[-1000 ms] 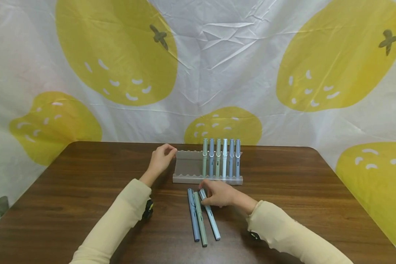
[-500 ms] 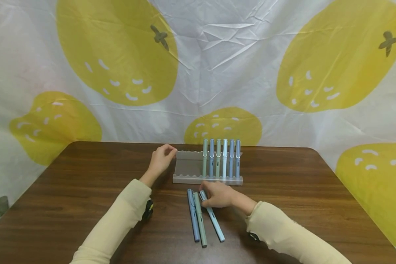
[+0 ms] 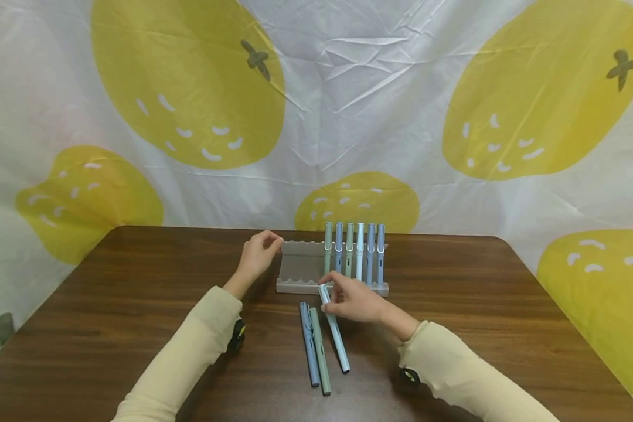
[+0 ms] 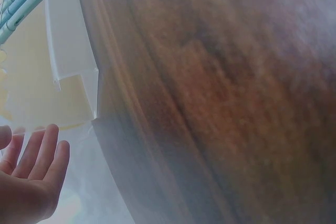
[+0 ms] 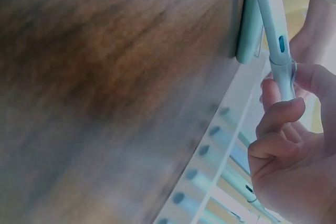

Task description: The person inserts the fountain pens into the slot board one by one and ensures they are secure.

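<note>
My right hand (image 3: 356, 300) pinches a pale blue pen (image 3: 337, 340) near its capped end, just in front of a clear pen rack (image 3: 300, 268). In the right wrist view, thumb and fingers close on the cap end of that pen (image 5: 273, 19), the other fingers curled. At the rack's upper left corner, my left hand (image 3: 258, 255) holds the side edge between thumb and fingers. The left wrist view shows those fingers (image 4: 44, 153) at the side edge of the rack (image 4: 73, 35). A blue pen (image 3: 309, 346) and a green pen (image 3: 320, 351) lie side by side on the table.
Several green and blue pens (image 3: 359, 252) stand in the right-hand slots of the rack, caps up. The brown wooden table (image 3: 453, 281) ends at a back edge close behind it. A white curtain (image 3: 358, 135) with yellow fruit prints hangs behind.
My right hand has lifted the pale blue pen from beside the other two and moved it forward toward the rack. The left hand stays at the rack's corner.
</note>
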`<state>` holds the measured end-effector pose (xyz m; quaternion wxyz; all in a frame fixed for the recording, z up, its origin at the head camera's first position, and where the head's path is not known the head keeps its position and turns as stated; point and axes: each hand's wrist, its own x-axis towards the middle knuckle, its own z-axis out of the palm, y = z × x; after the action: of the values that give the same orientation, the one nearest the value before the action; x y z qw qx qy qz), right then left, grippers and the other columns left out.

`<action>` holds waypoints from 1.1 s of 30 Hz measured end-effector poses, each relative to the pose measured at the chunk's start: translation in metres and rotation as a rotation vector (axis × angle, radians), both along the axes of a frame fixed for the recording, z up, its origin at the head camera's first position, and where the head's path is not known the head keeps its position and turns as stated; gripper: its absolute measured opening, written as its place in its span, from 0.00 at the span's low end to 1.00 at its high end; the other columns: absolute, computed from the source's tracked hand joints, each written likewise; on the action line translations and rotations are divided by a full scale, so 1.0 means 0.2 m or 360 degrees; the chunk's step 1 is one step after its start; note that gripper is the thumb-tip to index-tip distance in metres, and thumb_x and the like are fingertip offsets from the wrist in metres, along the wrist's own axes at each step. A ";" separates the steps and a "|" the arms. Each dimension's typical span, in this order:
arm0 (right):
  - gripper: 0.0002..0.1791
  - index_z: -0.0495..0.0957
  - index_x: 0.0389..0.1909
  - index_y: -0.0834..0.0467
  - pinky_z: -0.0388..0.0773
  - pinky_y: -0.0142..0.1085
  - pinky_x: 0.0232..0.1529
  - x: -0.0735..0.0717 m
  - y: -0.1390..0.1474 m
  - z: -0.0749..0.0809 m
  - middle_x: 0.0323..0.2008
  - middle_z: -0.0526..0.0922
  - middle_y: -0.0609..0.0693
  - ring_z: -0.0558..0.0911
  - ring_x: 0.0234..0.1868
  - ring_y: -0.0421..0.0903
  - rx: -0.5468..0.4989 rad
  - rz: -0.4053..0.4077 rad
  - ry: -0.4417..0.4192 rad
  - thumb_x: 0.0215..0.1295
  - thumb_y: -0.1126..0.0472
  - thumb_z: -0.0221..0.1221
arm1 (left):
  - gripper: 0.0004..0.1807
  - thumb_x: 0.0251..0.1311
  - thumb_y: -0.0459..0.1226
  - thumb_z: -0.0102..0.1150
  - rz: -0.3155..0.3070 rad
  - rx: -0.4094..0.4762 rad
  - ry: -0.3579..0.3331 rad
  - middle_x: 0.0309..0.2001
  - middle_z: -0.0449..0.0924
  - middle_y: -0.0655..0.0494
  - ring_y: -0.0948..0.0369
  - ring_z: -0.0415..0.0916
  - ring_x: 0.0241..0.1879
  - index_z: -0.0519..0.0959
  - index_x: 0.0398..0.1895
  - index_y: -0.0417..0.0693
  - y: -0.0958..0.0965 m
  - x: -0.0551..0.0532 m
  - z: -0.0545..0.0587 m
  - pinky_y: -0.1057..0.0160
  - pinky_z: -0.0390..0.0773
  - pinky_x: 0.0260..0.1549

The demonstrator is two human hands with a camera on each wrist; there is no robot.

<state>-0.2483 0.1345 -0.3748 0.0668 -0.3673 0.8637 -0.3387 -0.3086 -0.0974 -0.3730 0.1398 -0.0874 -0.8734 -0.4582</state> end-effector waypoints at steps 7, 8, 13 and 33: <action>0.24 0.65 0.53 0.56 0.69 0.32 0.19 -0.02 0.01 0.03 0.22 0.73 0.42 0.69 0.16 0.39 -0.0091 -0.0049 0.0110 0.55 0.61 0.59 | 0.11 0.60 0.39 0.51 -0.0005 0.0002 0.0000 0.30 0.79 0.48 0.56 0.76 0.31 0.77 0.35 0.39 0.00 0.00 -0.01 0.57 0.73 0.36; 0.24 0.65 0.53 0.55 0.69 0.32 0.18 -0.02 0.01 0.04 0.22 0.73 0.43 0.69 0.15 0.39 -0.0104 -0.0061 0.0127 0.55 0.61 0.60 | 0.11 0.60 0.39 0.51 -0.0007 0.0003 0.0002 0.30 0.79 0.48 0.56 0.76 0.31 0.77 0.35 0.39 0.00 0.00 -0.01 0.57 0.73 0.36; 0.24 0.64 0.53 0.52 0.67 0.32 0.17 -0.04 0.01 0.06 0.23 0.73 0.42 0.68 0.14 0.41 -0.0136 -0.0108 0.0239 0.55 0.61 0.60 | 0.11 0.60 0.39 0.51 -0.0008 0.0007 -0.0001 0.30 0.79 0.48 0.56 0.76 0.31 0.77 0.35 0.39 0.00 0.00 -0.01 0.57 0.73 0.35; 0.25 0.63 0.54 0.57 0.67 0.32 0.16 -0.17 -0.01 0.08 0.22 0.74 0.42 0.70 0.13 0.41 -0.0312 -0.0262 0.0550 0.55 0.62 0.60 | 0.11 0.60 0.39 0.51 0.0004 0.0012 0.0013 0.29 0.79 0.48 0.56 0.77 0.31 0.77 0.35 0.39 0.00 0.00 -0.01 0.58 0.73 0.36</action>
<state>-0.2827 0.1329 -0.3594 -0.1463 -0.3528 0.8524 -0.3572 -0.3089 -0.0976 -0.3743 0.1445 -0.0876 -0.8712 -0.4610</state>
